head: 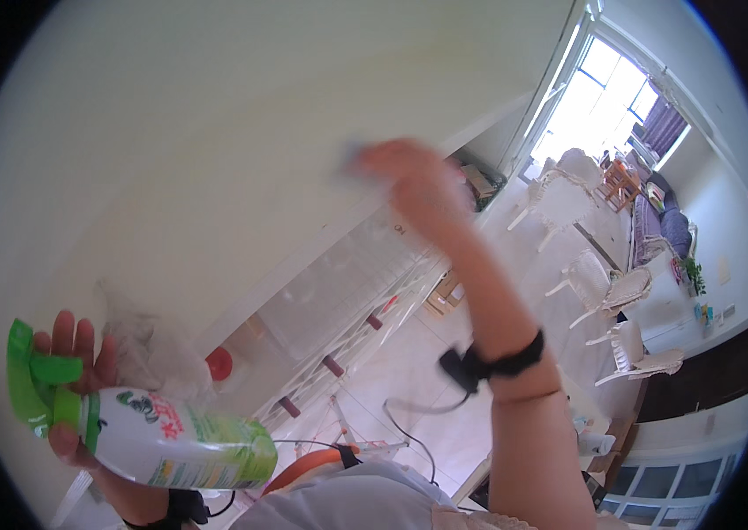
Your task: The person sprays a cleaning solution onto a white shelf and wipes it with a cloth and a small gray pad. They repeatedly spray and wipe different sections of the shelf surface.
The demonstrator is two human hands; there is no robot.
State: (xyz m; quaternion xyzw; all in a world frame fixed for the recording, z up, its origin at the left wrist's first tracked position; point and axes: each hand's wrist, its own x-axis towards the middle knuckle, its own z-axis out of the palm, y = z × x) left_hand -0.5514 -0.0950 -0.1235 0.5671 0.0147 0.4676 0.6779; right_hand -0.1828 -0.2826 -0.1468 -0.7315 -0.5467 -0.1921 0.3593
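Note:
My left hand (86, 371) is wrapped around the neck of a white and green plastic spray bottle (172, 437) with a green trigger head, tilted on its side at the lower left. Beside it hangs a crumpled translucent plastic bag (149, 351). My right hand (414, 179) is raised near the pale wall (248, 152) and blurred. Something small and greyish shows at its fingertips, too blurred to name; whether the hand touches the wall cannot be told. Both wrists wear black straps with cables.
Below the wall runs a recessed shelf with a white lattice rail (354, 338) and a red round object (219, 364). Cardboard boxes (445, 295) lie on the tiled floor. White covered chairs (589, 281), a purple sofa (644, 218) and a bright window (602, 79) are at the right.

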